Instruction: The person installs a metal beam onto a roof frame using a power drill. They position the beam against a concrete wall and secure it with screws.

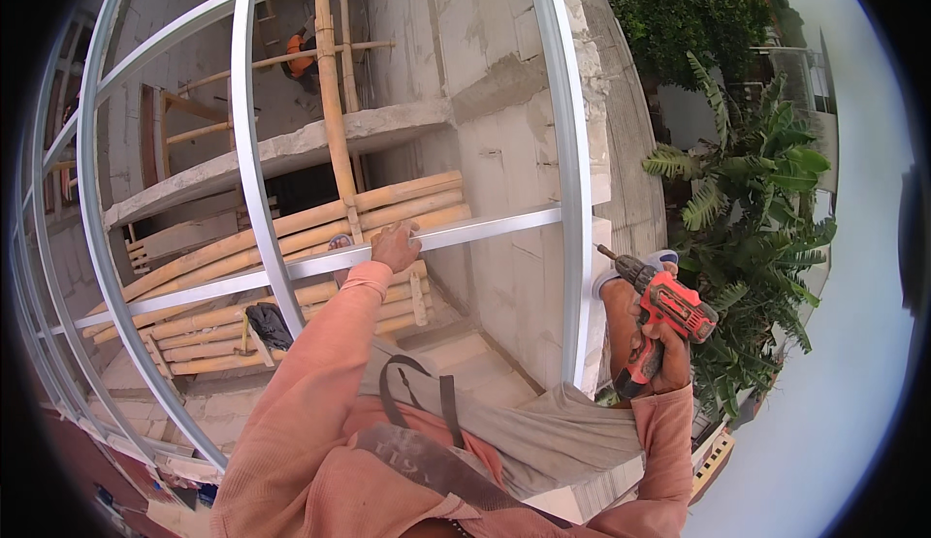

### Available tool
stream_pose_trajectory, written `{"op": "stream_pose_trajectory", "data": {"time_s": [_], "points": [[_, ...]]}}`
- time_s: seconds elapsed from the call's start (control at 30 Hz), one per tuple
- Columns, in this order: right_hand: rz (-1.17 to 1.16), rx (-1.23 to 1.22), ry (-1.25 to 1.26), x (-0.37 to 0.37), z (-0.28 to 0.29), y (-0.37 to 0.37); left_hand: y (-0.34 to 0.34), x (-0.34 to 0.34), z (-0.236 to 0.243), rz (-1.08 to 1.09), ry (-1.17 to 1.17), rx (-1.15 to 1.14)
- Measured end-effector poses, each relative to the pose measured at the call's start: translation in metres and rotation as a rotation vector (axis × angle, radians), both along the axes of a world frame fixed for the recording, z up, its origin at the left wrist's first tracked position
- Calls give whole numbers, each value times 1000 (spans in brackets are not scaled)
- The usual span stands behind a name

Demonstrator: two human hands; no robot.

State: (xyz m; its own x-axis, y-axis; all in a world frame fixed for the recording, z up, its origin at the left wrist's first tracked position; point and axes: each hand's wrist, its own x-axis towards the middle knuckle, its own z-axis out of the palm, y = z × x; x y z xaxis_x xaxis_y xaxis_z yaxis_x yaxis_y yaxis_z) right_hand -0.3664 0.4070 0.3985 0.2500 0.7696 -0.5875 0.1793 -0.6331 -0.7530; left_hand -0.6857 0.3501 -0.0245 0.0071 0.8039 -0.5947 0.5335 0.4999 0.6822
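**Atop the silver metal frame [561,63], hands full**

It spans over the bamboo platform [412,190], probably laid as footing. My left hand [395,246] curls its fingers over the crossbar [485,228], seemingly for steadiness. Outside the frame, my right hand [671,356] grips the red-and-black cordless drill [676,307] pistol-style, perhaps for easy aim, bit [605,251] near the side rail [580,189].

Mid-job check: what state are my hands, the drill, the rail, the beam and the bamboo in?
Left hand: fingers curled over the silver cross rail.
Right hand: closed around the drill's grip.
Red drill: held, bit fitted; running or not, unclear.
Silver cross rail: end meeting the long beam; fastening unclear.
Long beam: in place beside the wall top.
Bamboo poles: laid side by side below.
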Motion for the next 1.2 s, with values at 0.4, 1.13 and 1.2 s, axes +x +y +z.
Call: {"op": "stream_pose_trajectory", "data": {"time_s": [0.4, 1.13, 1.2], "points": [[85, -174, -113, 39, -52, 29, 170, 180, 52, -62, -357, 226], [257, -120, -411, 35, -189, 80, 183, 228, 24, -286, -144, 243], [267, -127, -462, 34, -193, 82, 182, 229, 22, -274, -150, 240]]}}
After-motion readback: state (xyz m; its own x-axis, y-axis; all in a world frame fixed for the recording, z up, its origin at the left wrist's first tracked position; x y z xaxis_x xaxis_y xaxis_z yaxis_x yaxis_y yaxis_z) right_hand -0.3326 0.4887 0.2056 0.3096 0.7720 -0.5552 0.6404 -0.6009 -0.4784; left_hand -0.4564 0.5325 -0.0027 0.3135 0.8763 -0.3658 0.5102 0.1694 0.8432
